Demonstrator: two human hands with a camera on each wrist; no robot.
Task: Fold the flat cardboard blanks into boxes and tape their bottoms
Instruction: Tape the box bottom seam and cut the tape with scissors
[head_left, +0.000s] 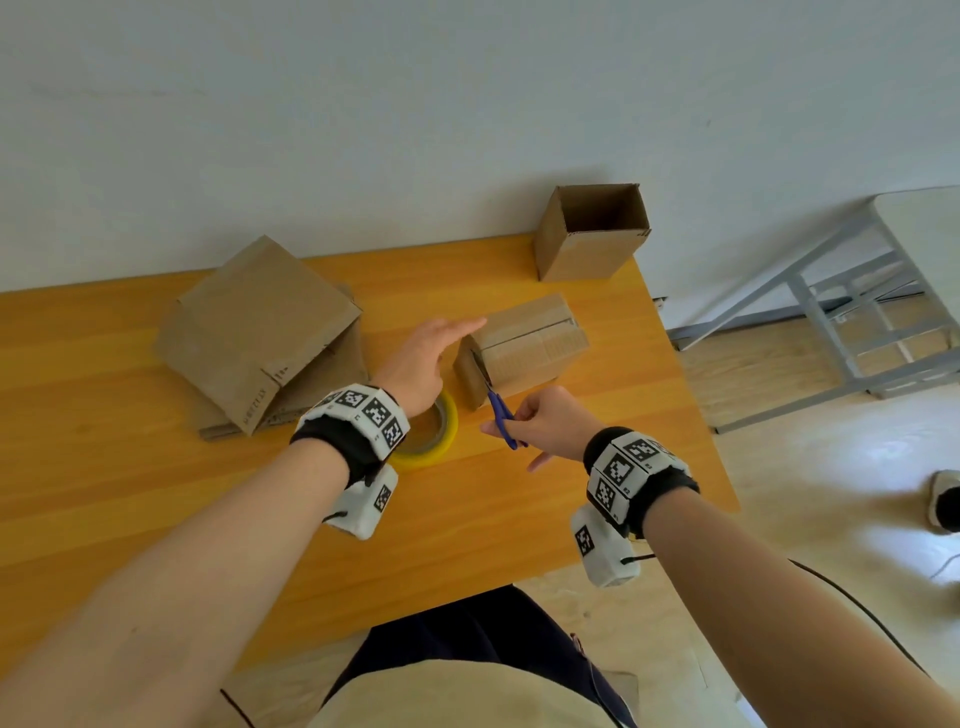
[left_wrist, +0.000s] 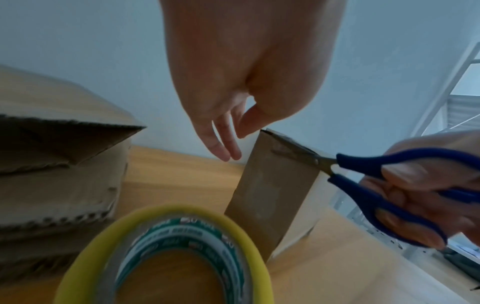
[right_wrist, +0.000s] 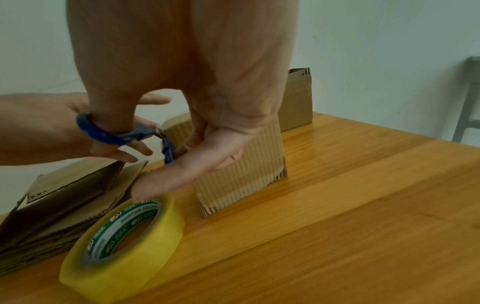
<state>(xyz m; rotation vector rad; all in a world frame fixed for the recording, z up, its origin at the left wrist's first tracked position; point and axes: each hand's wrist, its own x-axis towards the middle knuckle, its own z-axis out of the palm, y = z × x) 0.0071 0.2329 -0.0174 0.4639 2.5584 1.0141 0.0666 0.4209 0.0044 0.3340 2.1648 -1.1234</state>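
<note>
Head view: right hand (head_left: 550, 423) grips scissors (head_left: 500, 410) at the box's (head_left: 524, 345) seven-o'clock corner; left hand's (head_left: 423, 361) straight fingers (head_left: 462, 327) risk a nick.

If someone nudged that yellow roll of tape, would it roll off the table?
Probably not: the tape roll lies on its flat side on the table, so it would likely slide. It looks light and stiff, and its smooth side may feel slippery.

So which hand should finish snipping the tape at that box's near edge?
Right. The right hand already grips the blue scissors, blades at the box edge; the left hand is open beside the box.
</note>
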